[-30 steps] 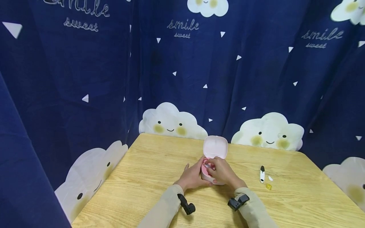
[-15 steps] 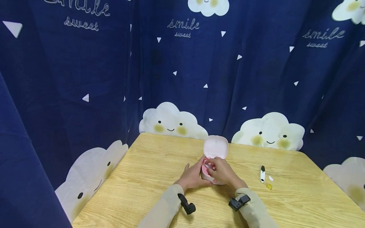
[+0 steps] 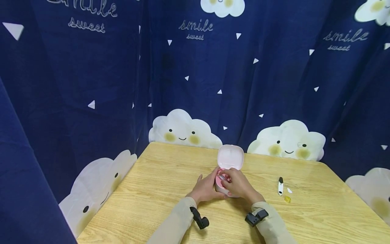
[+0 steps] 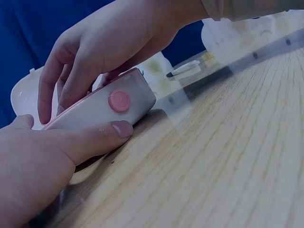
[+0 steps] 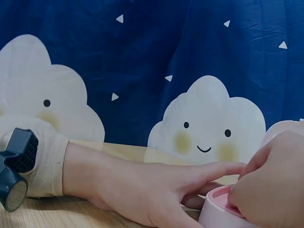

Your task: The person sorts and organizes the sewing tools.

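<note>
A small white box [image 3: 222, 192] with a pink inside stands on the table, its lid [image 3: 230, 157] raised at the back. My left hand [image 3: 206, 188] grips the box from the left, the thumb along its front. In the left wrist view that thumb lies below a round pink button [image 4: 119, 101] on the box front. My right hand [image 3: 239, 183] reaches over the right side, fingers down inside the box. Between its thumb and fingertips it pinches a small pale grey object [image 3: 223, 177], mostly covered by the fingers; its kind cannot be made out.
To the right on the wooden table [image 3: 164, 179] lie a slim white tool with a black tip [image 3: 280, 186], a small white piece [image 3: 289, 190] and a small yellow piece [image 3: 287, 199]. A blue curtain [image 3: 195, 95] with cloud prints hangs behind the table's far edge.
</note>
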`<state>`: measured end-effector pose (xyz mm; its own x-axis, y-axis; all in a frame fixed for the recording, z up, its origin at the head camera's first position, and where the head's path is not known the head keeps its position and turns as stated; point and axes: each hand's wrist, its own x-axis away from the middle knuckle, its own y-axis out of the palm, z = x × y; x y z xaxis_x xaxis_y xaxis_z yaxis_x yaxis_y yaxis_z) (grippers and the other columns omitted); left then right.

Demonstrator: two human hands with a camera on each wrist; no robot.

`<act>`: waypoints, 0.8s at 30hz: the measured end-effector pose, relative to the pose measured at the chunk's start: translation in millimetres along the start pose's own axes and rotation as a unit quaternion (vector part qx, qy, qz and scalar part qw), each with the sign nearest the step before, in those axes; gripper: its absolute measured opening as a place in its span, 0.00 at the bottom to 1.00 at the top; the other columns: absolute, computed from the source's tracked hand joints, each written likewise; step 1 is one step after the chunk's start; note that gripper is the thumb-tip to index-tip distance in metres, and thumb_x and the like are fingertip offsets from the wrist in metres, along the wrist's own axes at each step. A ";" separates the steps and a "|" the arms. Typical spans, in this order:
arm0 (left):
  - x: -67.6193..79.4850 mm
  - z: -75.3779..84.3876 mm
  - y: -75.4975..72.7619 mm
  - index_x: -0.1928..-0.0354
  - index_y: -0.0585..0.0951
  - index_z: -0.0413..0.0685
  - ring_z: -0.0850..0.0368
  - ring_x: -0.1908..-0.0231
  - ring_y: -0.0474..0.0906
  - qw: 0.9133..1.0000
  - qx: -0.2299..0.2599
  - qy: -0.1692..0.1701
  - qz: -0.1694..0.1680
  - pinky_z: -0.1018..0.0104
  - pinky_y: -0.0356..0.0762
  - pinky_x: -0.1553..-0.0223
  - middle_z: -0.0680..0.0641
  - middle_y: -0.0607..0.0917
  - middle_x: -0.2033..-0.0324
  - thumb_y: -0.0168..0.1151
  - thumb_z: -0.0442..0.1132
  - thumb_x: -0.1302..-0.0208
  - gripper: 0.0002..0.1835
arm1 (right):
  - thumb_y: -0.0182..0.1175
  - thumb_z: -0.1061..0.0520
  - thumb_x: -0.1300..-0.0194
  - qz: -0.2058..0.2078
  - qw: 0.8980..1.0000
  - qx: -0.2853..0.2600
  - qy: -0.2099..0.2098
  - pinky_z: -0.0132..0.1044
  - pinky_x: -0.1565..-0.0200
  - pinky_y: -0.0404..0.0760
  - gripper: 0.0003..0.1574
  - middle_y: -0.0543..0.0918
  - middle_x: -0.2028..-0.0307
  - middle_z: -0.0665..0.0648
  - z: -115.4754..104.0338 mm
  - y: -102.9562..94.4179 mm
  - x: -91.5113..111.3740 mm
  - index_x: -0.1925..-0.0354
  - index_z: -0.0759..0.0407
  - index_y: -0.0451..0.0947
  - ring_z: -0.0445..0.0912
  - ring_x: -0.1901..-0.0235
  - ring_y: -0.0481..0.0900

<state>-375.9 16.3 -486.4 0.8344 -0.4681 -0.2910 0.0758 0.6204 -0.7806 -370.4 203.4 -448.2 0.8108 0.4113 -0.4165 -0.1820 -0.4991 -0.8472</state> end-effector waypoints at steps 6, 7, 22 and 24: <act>-0.6 -1.0 1.0 0.16 0.48 0.56 0.61 0.28 0.63 1.000 0.005 0.003 0.003 0.31 0.46 0.28 0.54 0.68 0.25 0.79 0.66 0.50 0.67 | 0.72 0.62 0.36 -0.006 1.000 -0.008 -0.005 0.37 0.67 0.71 0.15 0.75 0.71 0.48 0.8 -4.2 3.1 0.50 0.61 0.86 0.43 0.70 0.71; -0.7 -1.2 1.2 0.16 0.48 0.56 0.61 0.28 0.63 1.000 0.005 0.003 0.004 0.31 0.46 0.28 0.55 0.68 0.25 0.79 0.66 0.50 0.67 | 0.72 0.62 0.36 -0.006 1.000 -0.011 -0.004 0.37 0.67 0.72 0.15 0.75 0.70 0.48 1.0 -4.8 3.5 0.50 0.61 0.86 0.43 0.69 0.71; 0.0 -0.4 1.1 0.16 0.48 0.55 0.58 0.27 0.62 1.000 0.011 -0.006 -0.001 0.32 0.45 0.27 0.53 0.67 0.24 0.79 0.67 0.51 0.68 | 0.70 0.58 0.32 0.027 0.998 -0.043 0.022 0.42 0.60 0.81 0.14 0.84 0.62 0.50 7.3 -19.0 13.7 0.50 0.61 0.88 0.44 0.64 0.78; 0.2 -0.3 0.4 0.16 0.48 0.55 0.58 0.26 0.62 1.000 0.012 -0.008 -0.003 0.32 0.45 0.27 0.53 0.67 0.24 0.79 0.67 0.51 0.68 | 0.70 0.59 0.33 0.029 0.998 -0.045 0.019 0.43 0.59 0.82 0.14 0.85 0.60 0.52 8.4 -22.3 16.0 0.50 0.62 0.88 0.45 0.64 0.79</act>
<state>-375.9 16.3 -486.9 0.8425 -0.4613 -0.2781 0.0928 0.6329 -0.7687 -358.0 227.5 -438.7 0.8212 0.3509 -0.4500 -0.1803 -0.5886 -0.7881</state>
